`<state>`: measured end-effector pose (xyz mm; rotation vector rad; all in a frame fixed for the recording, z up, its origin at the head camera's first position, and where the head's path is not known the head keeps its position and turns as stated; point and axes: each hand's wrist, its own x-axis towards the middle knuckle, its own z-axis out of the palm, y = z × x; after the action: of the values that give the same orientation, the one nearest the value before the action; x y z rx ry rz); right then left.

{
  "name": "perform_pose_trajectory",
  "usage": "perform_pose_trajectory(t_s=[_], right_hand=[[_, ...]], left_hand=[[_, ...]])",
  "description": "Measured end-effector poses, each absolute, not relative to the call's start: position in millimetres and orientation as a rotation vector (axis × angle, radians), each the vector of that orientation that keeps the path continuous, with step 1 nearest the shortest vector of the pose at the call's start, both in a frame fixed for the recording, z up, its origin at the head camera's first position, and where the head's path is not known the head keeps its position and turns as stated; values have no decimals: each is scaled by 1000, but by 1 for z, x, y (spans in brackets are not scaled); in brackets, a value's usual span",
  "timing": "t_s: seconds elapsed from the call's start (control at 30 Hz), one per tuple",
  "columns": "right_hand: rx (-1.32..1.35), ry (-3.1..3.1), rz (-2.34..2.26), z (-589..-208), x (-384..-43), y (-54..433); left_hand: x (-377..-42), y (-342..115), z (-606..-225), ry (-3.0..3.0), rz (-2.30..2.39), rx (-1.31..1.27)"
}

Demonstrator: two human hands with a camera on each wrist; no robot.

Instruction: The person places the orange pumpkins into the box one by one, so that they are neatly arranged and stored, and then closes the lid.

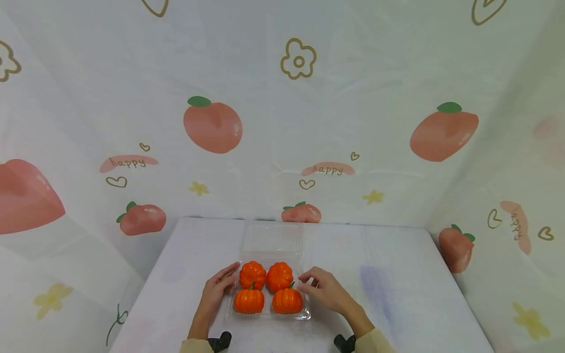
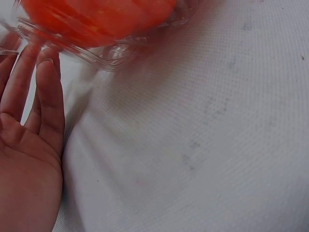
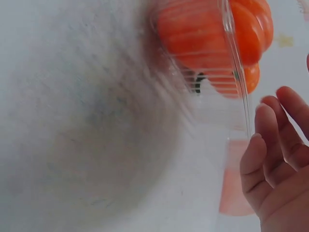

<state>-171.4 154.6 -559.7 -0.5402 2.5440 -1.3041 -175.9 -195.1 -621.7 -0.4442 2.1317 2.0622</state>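
Note:
A clear plastic clamshell box lies on the table with its lid folded back, away from the person. Inside sit several small orange pumpkins, two in front and two behind; green stems show on some. At the box's left side is my left hand, its fairly straight fingers touching the rim, as the left wrist view also shows. My right hand hovers by the right edge with fingers loosely bent and nothing between them. In the right wrist view those fingertips are close to the box wall.
A white cloth covers the table, with a faint purple patch on the right. Behind and beside it hangs a pale curtain printed with peaches, flowers and hearts. Dark straps sit at both wrists.

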Motion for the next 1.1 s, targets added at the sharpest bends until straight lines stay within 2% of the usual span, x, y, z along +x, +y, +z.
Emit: perform_pose_trajectory(t_s=[0.6, 0.8, 1.1], right_hand=[[-248, 2672, -1566, -568, -206, 150], [-45, 2601, -1648, -571, -225, 151], [92, 2458, -1750, -580, -249, 151]], left_hand=[[-176, -198, -624, 2144, 2035, -457], [-177, -198, -626, 2175, 2020, -458], [-177, -198, -624, 2174, 2003, -459]])
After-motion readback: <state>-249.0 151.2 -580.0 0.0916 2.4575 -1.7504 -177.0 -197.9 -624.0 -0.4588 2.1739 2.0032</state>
